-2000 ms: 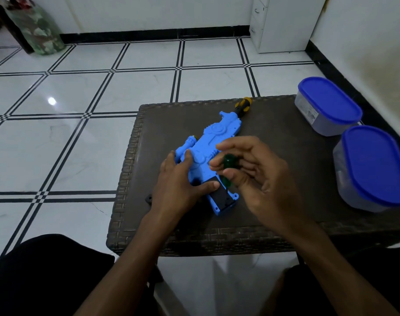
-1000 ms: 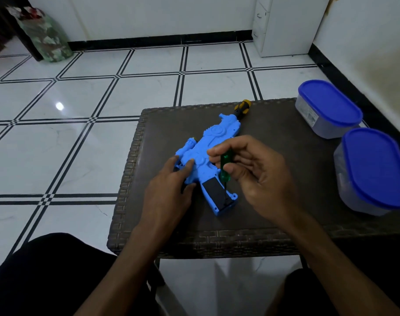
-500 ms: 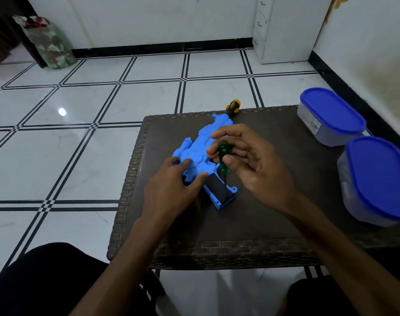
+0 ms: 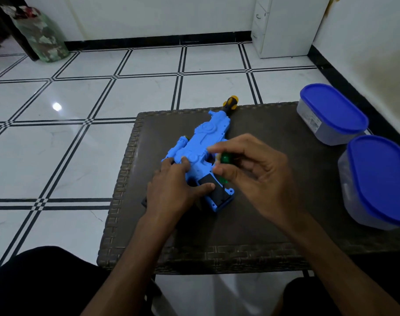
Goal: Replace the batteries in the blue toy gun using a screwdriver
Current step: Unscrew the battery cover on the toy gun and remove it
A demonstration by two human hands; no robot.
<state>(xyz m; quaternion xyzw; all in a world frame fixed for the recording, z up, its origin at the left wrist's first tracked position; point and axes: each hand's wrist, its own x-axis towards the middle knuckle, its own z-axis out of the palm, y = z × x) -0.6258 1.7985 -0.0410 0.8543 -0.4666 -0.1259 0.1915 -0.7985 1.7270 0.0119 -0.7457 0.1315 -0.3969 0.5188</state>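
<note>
Toy gun (image 4: 201, 153) unmoved; left hand (image 4: 176, 190) again presses grip; right fingers (image 4: 219, 171) still pinch green screwdriver (image 4: 225, 159).

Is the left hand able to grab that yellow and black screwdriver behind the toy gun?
Probably not right now. The left hand is pressing down on the toy gun, and the yellow and black screwdriver lies past the gun's far end at the table's back edge. It would have to let go first.

Wicker table (image 4: 274, 229) bearing toy gun (image 4: 201, 151), containers (image 4: 331, 112)
</note>
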